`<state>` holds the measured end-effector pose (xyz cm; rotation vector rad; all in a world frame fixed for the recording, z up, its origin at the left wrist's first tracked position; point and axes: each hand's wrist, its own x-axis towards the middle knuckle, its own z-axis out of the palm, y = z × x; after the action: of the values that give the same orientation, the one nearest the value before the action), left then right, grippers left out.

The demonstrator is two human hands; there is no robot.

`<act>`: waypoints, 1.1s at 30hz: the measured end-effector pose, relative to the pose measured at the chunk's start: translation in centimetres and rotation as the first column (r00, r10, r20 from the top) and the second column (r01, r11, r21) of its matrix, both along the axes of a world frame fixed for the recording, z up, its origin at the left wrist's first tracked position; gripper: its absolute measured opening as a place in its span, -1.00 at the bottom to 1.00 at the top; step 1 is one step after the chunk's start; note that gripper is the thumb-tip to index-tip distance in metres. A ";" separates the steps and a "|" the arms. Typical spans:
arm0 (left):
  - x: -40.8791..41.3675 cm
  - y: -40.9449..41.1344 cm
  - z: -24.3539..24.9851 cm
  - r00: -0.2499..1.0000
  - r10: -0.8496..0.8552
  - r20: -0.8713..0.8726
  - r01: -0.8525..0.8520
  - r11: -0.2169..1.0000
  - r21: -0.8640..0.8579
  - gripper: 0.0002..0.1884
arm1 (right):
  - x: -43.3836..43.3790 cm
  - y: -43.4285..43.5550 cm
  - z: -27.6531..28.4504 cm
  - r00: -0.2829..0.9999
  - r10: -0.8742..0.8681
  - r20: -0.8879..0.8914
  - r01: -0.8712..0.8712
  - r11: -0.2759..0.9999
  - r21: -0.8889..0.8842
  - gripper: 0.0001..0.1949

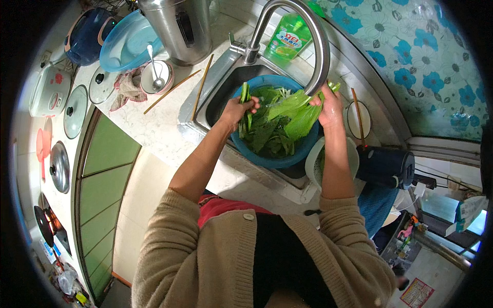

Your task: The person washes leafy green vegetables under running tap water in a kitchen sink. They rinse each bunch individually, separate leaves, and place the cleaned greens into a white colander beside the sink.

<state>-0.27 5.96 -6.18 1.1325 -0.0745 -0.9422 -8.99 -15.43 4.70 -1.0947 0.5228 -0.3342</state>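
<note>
A blue plastic basin (265, 161) stands in the stainless steel sink (223, 86), with leafy greens (265, 138) lying in water inside it. At the basin's left side, my left hand (235, 111) grips a small bunch of green stems (245, 92). My right hand (330, 106) holds a bunch of broad green leaves (296, 115) by the stalks, and the leaves hang over the basin. The curved tap (321, 42) arches above, its spout close to my right hand. Water seems to run onto the leaves.
A pale bowl (310, 165) sits at the sink's right corner beneath my right forearm. Behind the tap stands a green detergent bottle (287, 40). Left of the sink lie two wooden sticks (171, 92), a bowl with a spoon (145, 79), a cloth (129, 88) and a steel container (181, 38).
</note>
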 end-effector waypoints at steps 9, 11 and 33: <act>-0.6 -4.5 6.1 0.961 -0.241 0.134 0.251 0.966 -0.064 -0.70 | 0.2 1.5 -0.1 0.898 0.439 0.024 -0.425 0.881 -0.207 -0.75; -0.9 -4.3 6.4 0.962 -0.255 0.102 0.259 0.965 -0.033 -0.69 | 0.5 2.1 0.1 0.903 0.429 0.030 -0.396 0.858 -0.328 -0.76; -0.2 -2.1 3.7 0.923 -0.048 -0.382 -0.021 0.984 -0.174 -0.59 | 0.3 1.2 -0.7 0.979 0.201 -0.046 -0.203 0.901 -0.382 -0.81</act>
<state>-0.42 3.82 -2.46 0.7687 0.1532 -1.1335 -8.73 -14.22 4.00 -1.5208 0.3487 -0.2565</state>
